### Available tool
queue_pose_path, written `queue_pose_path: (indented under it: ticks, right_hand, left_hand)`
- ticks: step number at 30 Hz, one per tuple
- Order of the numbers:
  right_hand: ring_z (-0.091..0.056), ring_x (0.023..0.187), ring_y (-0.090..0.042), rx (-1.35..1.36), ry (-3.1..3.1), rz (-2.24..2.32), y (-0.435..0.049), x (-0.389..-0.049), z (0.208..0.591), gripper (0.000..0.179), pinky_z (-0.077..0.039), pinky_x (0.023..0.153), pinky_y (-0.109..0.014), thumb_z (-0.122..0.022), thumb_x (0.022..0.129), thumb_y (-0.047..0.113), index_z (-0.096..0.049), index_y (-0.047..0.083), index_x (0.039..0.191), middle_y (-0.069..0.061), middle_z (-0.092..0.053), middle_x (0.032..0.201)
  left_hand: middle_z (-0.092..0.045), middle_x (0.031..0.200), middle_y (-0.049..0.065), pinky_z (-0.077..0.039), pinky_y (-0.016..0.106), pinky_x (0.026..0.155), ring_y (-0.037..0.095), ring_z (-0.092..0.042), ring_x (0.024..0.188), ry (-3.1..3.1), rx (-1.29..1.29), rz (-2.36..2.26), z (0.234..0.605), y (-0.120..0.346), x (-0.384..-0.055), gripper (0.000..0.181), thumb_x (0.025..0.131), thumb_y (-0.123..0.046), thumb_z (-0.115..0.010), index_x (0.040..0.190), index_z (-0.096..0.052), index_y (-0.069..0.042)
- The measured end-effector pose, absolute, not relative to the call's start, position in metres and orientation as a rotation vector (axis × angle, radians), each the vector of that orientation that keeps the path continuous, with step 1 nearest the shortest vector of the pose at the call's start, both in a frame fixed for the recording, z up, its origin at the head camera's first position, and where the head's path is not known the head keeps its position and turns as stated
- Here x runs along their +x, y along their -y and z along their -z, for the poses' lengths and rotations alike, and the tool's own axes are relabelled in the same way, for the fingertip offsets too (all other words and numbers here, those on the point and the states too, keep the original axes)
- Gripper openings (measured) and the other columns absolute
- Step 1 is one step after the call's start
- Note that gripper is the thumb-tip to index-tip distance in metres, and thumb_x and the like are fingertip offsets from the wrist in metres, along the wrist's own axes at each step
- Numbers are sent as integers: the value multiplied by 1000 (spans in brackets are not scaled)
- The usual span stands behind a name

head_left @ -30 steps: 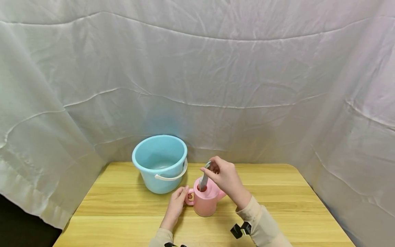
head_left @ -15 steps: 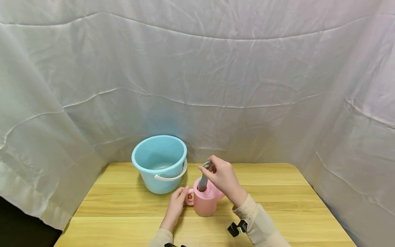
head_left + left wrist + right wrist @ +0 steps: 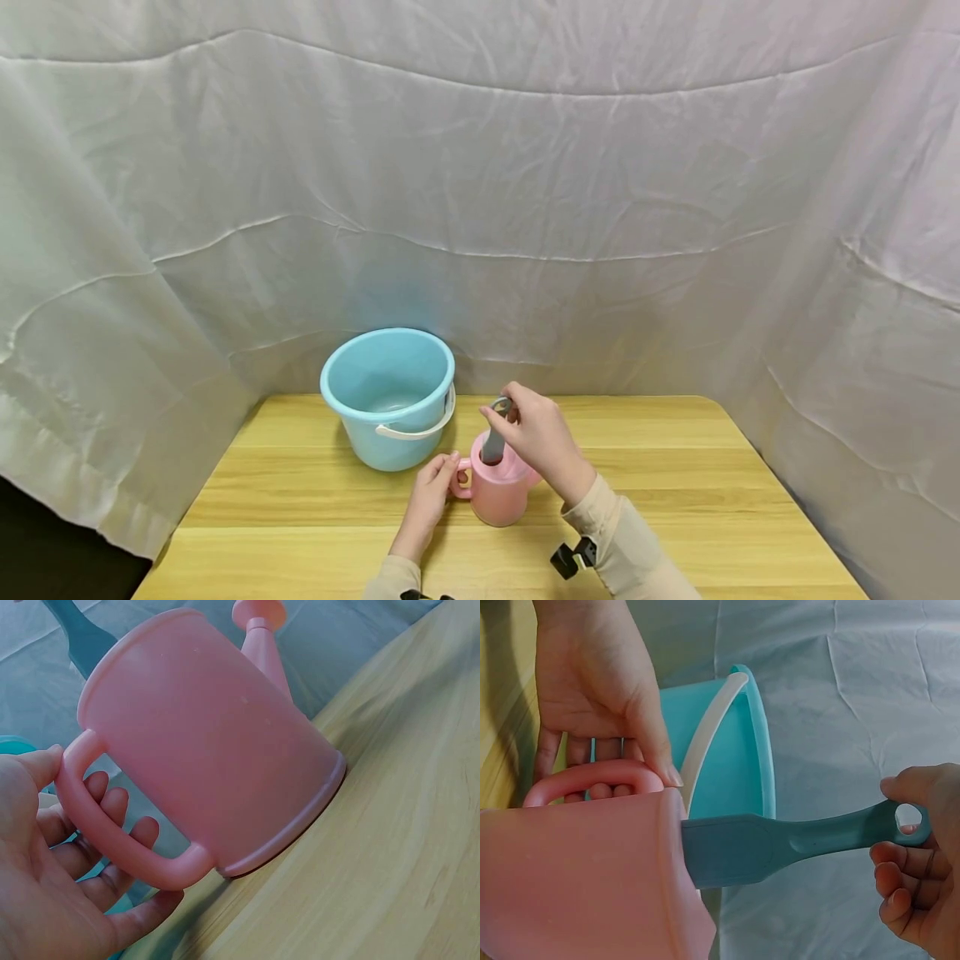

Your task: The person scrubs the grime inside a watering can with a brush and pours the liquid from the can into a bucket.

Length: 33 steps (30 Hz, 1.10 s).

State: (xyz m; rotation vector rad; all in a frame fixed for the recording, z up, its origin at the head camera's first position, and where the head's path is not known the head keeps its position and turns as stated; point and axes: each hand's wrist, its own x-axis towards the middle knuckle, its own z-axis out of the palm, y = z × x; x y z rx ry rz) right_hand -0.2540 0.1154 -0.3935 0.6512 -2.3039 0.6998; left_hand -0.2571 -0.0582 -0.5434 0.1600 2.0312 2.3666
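A pink watering can (image 3: 498, 502) stands upright on the wooden table. Its loop handle (image 3: 127, 851) points left, where my left hand (image 3: 429, 498) holds it, thumb at the top and fingers reaching through the loop. In my right hand (image 3: 543, 435) I pinch the holed end of a flat grey-blue tool (image 3: 735, 847) between thumb and fingers. The tool slants down through the round opening in the can's top. Its wide lower part runs inside, so its far end is hidden. The spout (image 3: 266, 656) shows in the left wrist view.
A light blue bucket (image 3: 360, 437) with a white handle (image 3: 412, 434) stands behind and left of the can. Grey-white cloth (image 3: 570, 317) hangs along the back and sides of the wooden table (image 3: 697, 500).
My right hand has moved slightly left and down, and the tool sits a little deeper in the can's opening. The left hand, can and bucket stay where they were.
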Motion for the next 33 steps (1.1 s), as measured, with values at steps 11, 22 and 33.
queue_pose_path:
  ticks: [11,22,33]
  right_hand:
    - [-38,53,-2,646,2299,-661,-114,-257,405,26,-33,48,-14,-79,81,25,-57,12,79,4,-50,60]
    - [-35,51,-2,628,2345,-655,-112,-259,416,28,-30,46,-13,-78,82,27,-55,12,78,4,-49,58]
    - [-35,51,-3,619,2397,-622,-112,-262,428,27,-29,47,-15,-77,83,28,-55,14,78,7,-47,59]
  left_hand:
    - [-57,85,20,-61,48,76,19,-61,63,-2044,159,-2357,543,59,-257,49,102,-32,-50,94,-52,17]
    - [-57,85,18,-60,52,78,20,-60,64,-2030,153,-2360,542,58,-256,48,101,-31,-51,94,-52,16]
    - [-57,84,16,-59,53,79,20,-62,64,-2035,161,-2360,542,58,-255,52,101,-33,-52,90,-50,18]
